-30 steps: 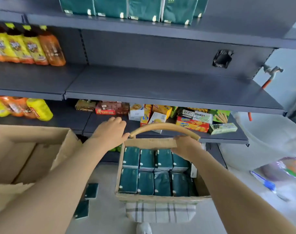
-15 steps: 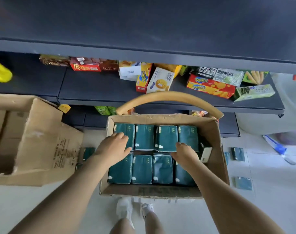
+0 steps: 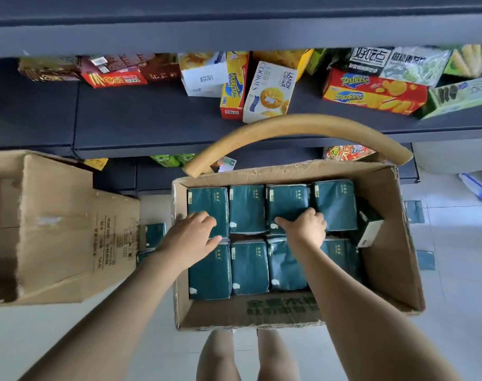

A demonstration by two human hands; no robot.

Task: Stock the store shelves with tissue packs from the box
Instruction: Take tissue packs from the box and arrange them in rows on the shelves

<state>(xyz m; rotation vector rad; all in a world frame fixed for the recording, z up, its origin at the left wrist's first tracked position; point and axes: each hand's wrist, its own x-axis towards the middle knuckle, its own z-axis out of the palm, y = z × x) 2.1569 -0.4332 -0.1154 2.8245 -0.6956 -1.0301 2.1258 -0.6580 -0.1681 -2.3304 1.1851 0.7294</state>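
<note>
Pale tiled floor [image 3: 454,312], dark store shelf [image 3: 151,119] behind.

Box [image 3: 393,243]: open brown carton, flaps torn, just ahead of the person's bare legs [image 3: 217,356]. Inside it are dark green tissue packs [image 3: 248,265], flat, in two rows of four that fill the bottom wall to wall. One more pack [image 3: 371,232] stands tilted on edge against the box's right wall.

Left hand [image 3: 191,237]: inside the box at its left wall. Fingers are curled onto the top of the far-left pack [image 3: 206,199] in the far row, with the thumb at the gap between the rows, pinching that pack's near edge.

Right hand [image 3: 305,226]: mid-box, on the third pack [image 3: 288,199] of the far row. Thumb is stretched toward the pack's left edge and the fingers are bent at its right edge. Cannot tell whether the grip has closed. The pack lies level with its neighbours.

Tan curved handle [image 3: 297,129]: arches over the box's far wall.

Left of the box: a second carton [image 3: 55,229] lying open, with loose green packs [image 3: 155,233] on the floor between the two.

Right of the box: a few more packs [image 3: 413,211] flat on the tiles, near the wall.

Beyond the box, on the shelf: snack boxes [image 3: 267,89], biscuits and crackers, some leaning.
</note>
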